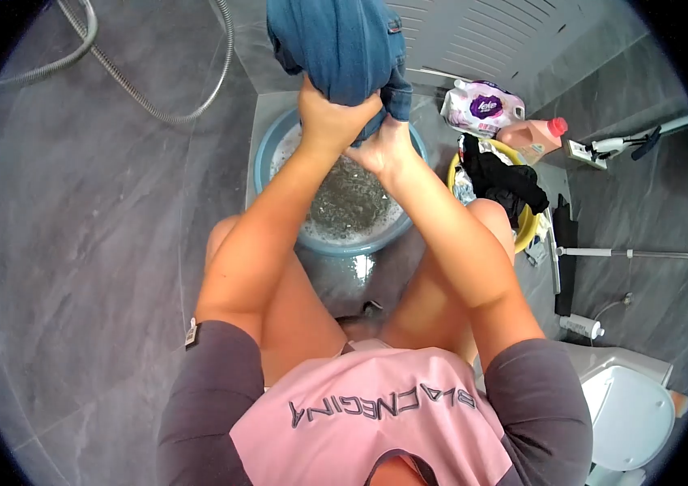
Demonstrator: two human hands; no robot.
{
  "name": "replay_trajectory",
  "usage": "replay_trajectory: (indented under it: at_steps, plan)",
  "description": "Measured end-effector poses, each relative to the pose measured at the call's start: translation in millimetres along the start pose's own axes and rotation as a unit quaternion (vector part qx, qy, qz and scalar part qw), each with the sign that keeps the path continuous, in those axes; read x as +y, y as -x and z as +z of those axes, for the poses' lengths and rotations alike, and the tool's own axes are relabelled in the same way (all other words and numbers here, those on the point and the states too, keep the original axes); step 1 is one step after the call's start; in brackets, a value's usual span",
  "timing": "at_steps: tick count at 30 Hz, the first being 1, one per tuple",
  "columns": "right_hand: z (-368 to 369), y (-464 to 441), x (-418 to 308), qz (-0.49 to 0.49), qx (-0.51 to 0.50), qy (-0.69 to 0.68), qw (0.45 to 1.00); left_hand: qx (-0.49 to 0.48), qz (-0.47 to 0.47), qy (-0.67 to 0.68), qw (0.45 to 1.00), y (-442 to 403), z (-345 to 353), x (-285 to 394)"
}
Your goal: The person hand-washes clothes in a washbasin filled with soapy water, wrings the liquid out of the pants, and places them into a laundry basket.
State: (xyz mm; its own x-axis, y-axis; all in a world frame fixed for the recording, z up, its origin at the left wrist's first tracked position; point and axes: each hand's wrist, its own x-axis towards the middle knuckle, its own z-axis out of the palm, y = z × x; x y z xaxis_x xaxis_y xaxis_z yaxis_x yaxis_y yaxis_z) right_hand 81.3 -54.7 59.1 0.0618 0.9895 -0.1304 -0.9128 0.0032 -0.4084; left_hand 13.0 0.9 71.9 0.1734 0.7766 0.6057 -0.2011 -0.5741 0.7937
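A bunched blue denim garment (344, 49) is lifted over a round blue basin (352, 248) of murky, sudsy water (349, 198). My left hand (334, 117) is wrapped round the lower part of the cloth. Just below it and to the right, my right hand (383, 151) also grips the denim, its fingers partly hidden by the fabric. The garment's upper end runs out of view at the top, so I cannot tell its full shape.
At the right stands a yellow basin (528, 233) with black and pale clothes. Behind it are a pink bottle with a red cap (532, 138) and a white-purple package (483, 107). A shower hose (145, 101) hangs at the upper left; a toilet (629, 417) is lower right.
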Motion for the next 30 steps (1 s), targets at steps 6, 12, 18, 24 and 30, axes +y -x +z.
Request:
replay_trajectory:
  at_steps: [6, 12, 18, 24, 30]
  plan:
    - [0.7, -7.6, 11.3, -0.043, 0.074, -0.079, 0.993, -0.016, 0.011, -0.093, 0.995, 17.9, 10.8, -13.8]
    - [-4.2, -9.7, 14.7, -0.045, 0.115, -0.070, 0.990, -0.018, 0.042, -0.141, 0.989, 24.9, 13.3, -18.8]
    - [-7.7, -10.7, 19.0, -0.042, 0.142, -0.059, 0.987, -0.006, 0.075, -0.205, 0.976, 28.6, 14.0, -18.1]
    - [-9.8, -14.6, 22.3, -0.037, 0.158, -0.053, 0.985, -0.033, 0.162, -0.223, 0.961, 27.2, 7.7, -23.5]
    - [-12.1, -16.5, 24.0, -0.032, 0.171, -0.045, 0.984, -0.009, 0.174, -0.245, 0.954, 29.7, 7.4, -25.9]
